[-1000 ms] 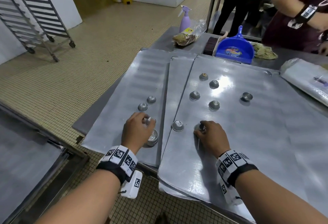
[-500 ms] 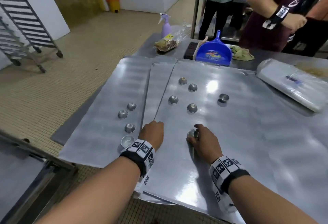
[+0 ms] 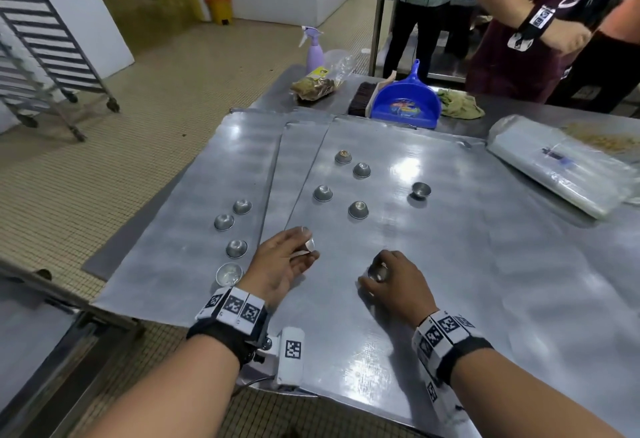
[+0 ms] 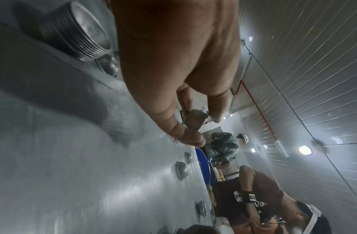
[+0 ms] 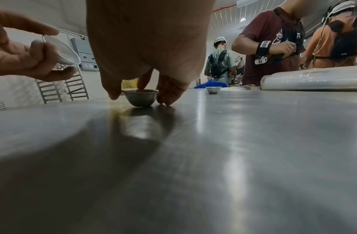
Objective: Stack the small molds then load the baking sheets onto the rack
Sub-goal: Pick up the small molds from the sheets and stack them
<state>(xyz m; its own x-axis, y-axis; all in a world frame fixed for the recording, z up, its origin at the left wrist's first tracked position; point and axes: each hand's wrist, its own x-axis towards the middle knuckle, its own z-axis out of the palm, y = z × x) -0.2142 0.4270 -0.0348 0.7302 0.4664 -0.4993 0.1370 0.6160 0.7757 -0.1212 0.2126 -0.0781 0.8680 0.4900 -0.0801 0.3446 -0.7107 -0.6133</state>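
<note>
The left hand (image 3: 282, 262) pinched a lifted, tilted mold (image 3: 309, 244) between thumb and fingers. The right hand (image 3: 391, 283) curled round an upright mold (image 5: 141, 97) standing on the sheet (image 3: 450, 264). In the inspector's judgement, nesting required levelling the carried mold and lowering it squarely into the steadied one. The stack (image 3: 228, 274) stood near the left wrist.

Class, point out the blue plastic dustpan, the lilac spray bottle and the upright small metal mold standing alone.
blue plastic dustpan (image 3: 405, 105), head view, pan face
lilac spray bottle (image 3: 314, 55), head view, body
upright small metal mold (image 3: 421, 190), head view, rim
</note>
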